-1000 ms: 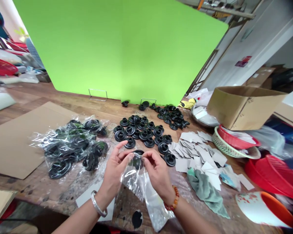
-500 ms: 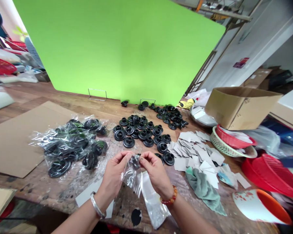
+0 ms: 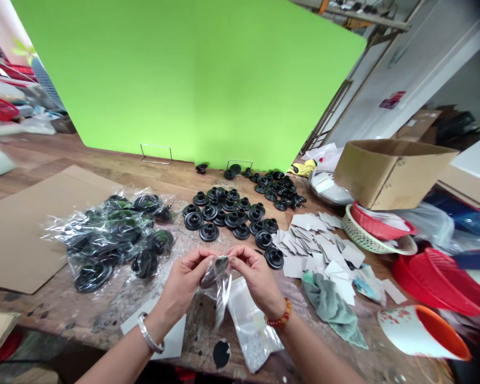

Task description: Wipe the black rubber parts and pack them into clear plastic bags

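Observation:
Close together over the table, my left hand (image 3: 188, 280) and my right hand (image 3: 256, 274) both pinch a clear plastic bag (image 3: 223, 290) near its top. A dark round piece shows at the left fingers, partly hidden by them and by shiny film. Below the right hand lies a stack of flat clear bags (image 3: 250, 325). Just beyond the hands stand several black stepped round pieces (image 3: 208, 232). Left of them is a heap of similar black pieces wrapped in clear bags (image 3: 112, 229). A white sheet (image 3: 172, 341) lies under my left forearm.
Grey-white cards (image 3: 320, 248) are scattered at the right, beside a grey-green cloth (image 3: 336, 309). Farther right are a white-and-orange container (image 3: 408, 330), red baskets (image 3: 444, 282) and a cardboard box (image 3: 392, 173). A cardboard sheet (image 3: 36, 229) lies left; a green board (image 3: 184, 80) stands behind.
Both hands have stayed close together with the bag. The bag now hangs narrower and more bunched between the fingers, and the dark piece shows nearer the left hand. The view has shifted slightly.

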A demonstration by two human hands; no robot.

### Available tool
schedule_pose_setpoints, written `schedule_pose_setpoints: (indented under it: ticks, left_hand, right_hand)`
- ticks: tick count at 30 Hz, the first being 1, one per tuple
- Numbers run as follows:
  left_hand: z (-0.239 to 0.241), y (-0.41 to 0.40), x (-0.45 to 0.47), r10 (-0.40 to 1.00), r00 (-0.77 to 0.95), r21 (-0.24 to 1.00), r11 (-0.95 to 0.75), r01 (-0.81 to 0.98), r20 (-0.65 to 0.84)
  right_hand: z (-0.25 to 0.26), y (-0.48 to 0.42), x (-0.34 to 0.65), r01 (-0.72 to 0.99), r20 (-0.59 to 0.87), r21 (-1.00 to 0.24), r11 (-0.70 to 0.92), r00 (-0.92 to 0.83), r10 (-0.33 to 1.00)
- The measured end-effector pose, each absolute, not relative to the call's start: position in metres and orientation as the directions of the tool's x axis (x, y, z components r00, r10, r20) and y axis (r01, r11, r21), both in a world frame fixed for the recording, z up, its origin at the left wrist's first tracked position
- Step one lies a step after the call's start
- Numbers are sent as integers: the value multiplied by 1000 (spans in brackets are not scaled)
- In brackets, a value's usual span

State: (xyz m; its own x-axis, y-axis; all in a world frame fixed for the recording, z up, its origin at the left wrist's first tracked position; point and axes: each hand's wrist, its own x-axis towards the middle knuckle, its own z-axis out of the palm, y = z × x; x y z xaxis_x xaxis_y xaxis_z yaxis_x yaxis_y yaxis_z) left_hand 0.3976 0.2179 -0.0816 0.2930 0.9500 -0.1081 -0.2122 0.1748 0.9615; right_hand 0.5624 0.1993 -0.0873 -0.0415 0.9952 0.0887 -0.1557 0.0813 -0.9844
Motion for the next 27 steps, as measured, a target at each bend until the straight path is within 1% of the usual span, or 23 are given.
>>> schedule_pose_setpoints:
  ticks: [3,5,7,8,10,13,15,16,18,20,22,23,24,25,26,27]
  left_hand:
    - [-77,220,394,950,302,990,106,-90,-74]
    - [-69,221,392,936,350,999,9,42,-23]
    - [-56,224,389,931,363,977,-115,179,43]
    - [-49,226,386,937,340,957,-165,237,78]
    - [-37,237,378,961,235,920,-219,326,146]
    - [-29,266,354,970,-19,876,-209,435,241]
    - [-32,290,333,943,-173,827,-149,542,283]
    - [-35,301,324,934,-212,792,-106,602,287]
    - [-41,314,310,936,-206,715,-64,696,284]
    - [-44,313,308,924,-178,644,-90,760,339]
    - [-44,296,321,897,-128,607,-176,775,423]
    - [-44,283,332,897,-89,618,-224,754,434]
    - [-46,268,345,920,-8,667,-279,690,393]
    - [-48,252,359,958,75,766,-268,584,277]
    - [-51,237,373,977,166,867,-195,459,132]
    - [-56,223,387,969,249,938,-94,334,9]
  right_hand:
    - [-92,198,562,-252,28,-968,0,-108,994]
    - [-95,199,563,-292,-23,-955,-55,-114,993]
    - [-97,200,565,-255,-51,-965,-58,-33,998]
    - [-98,201,567,-212,-49,-976,-42,30,998]
    - [-99,202,570,-124,-28,-992,-12,128,991]
    - [-100,201,573,-52,-34,-998,-27,128,991]
    - [-102,198,573,-25,-53,-998,-50,111,992]
    - [-104,197,573,-17,-58,-998,-56,110,992]
    - [-106,194,572,-2,-55,-998,-55,110,992]
    - [-108,192,572,37,-43,-998,-47,116,992]
    - [-107,190,571,86,-27,-996,-39,130,991]
    - [-107,188,569,105,-22,-994,-37,135,991]
    - [-106,186,568,117,-19,-993,-35,135,991]
    - [-105,184,566,124,-15,-992,-31,130,991]
    - [-104,182,563,126,-12,-992,-28,122,992]
    - [-103,180,561,120,-12,-992,-25,112,994]
